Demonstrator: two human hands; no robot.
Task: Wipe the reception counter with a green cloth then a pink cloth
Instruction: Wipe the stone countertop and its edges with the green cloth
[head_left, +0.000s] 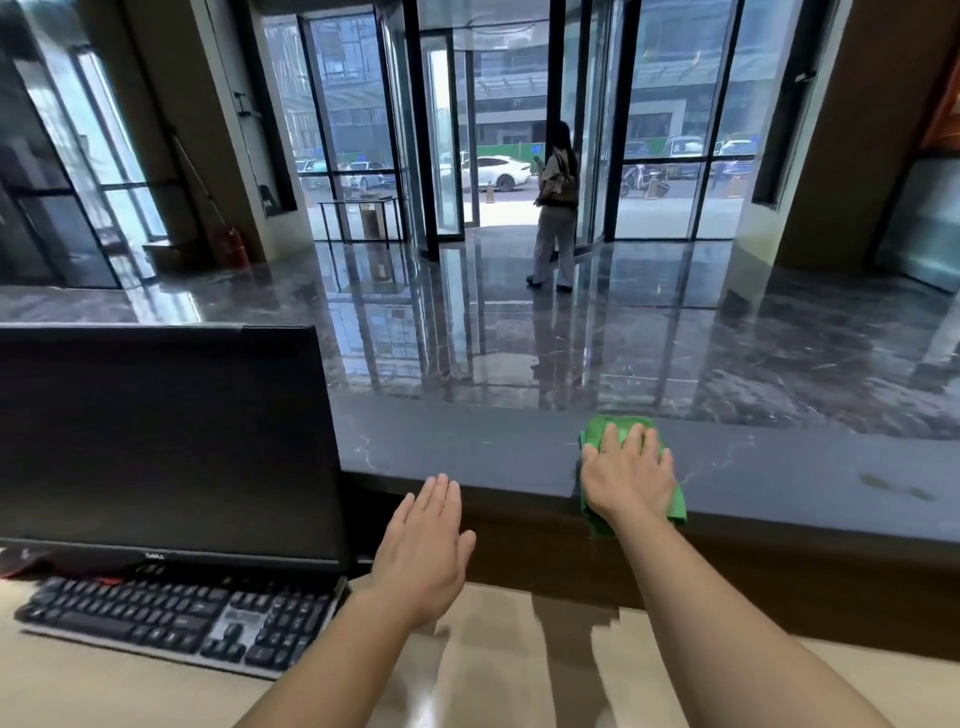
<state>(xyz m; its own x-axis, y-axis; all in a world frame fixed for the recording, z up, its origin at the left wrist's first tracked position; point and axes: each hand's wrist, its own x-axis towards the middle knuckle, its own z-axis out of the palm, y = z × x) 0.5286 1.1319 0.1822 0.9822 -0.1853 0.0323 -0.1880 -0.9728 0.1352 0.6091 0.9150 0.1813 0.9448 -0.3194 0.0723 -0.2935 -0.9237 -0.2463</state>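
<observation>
The reception counter (467, 447) is a dark grey marble ledge running across the middle of the view. A green cloth (602, 428) lies on it right of centre, and part of it hangs over the near edge. My right hand (626, 478) presses flat on the cloth with fingers spread. My left hand (426, 545) hovers flat and empty in front of the counter's near edge, fingers together, above the lower desk. No pink cloth is in view.
A black monitor (161, 441) and a black keyboard (176, 618) stand on the beige lower desk (493, 675) at the left. Beyond the counter lies a glossy lobby floor, where a person (556, 208) stands near the glass doors.
</observation>
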